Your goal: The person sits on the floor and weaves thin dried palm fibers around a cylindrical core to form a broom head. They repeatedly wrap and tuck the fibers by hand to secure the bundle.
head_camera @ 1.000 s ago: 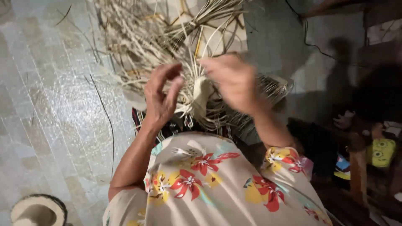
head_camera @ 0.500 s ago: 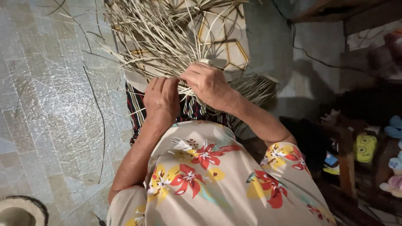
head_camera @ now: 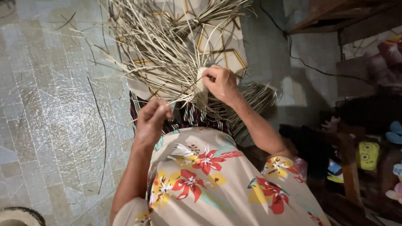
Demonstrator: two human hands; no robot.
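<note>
Tiled floor [head_camera: 50, 104], pale (splayed) straw bundle [head_camera: 167, 62]

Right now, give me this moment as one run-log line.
left hand: pinching thin straw strand | right hand: gripping woven straw piece | loose straw strands: fanned out over floor

Two hands are at work: the left hand [head_camera: 153, 119] at seven o'clock and the right hand [head_camera: 221, 83] at one o'clock. One woven piece [head_camera: 202, 86] sits in the right hand. The loose straw strips [head_camera: 167, 50] are too many to count. One yellow toy [head_camera: 368, 155] stands at three o'clock.
</note>
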